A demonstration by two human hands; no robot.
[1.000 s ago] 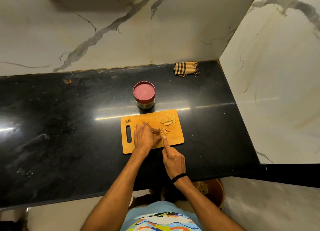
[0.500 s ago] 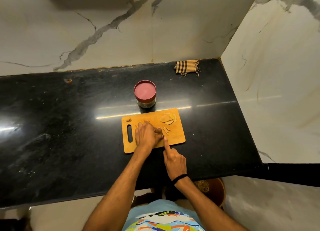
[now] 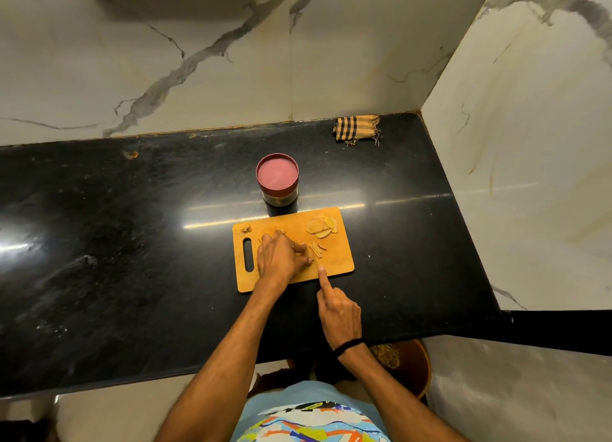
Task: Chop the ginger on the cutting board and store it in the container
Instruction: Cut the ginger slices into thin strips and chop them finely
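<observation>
Right hand (image 3: 341, 312) has slid its index finger (image 3: 323, 276) slightly right, away from the left hand (image 3: 278, 259), since half a second ago; board (image 3: 337, 259) unmoved. Left hand lies knuckles-up on board, fingers bent; any grasp beneath is hidden, cannot tell. Right hand at board's near edge, index straight onto the wood, other fingers curled; whether it grasps anything is not discernible. Ginger strips (image 3: 316, 250) lie just right of the left fingertips; slices (image 3: 321, 228) are heaped at the far right corner. Lidded container (image 3: 277, 180) stands just beyond the far edge.

Glossy black counter (image 3: 132, 242) meets veined white marble walls (image 3: 165, 60).
</observation>
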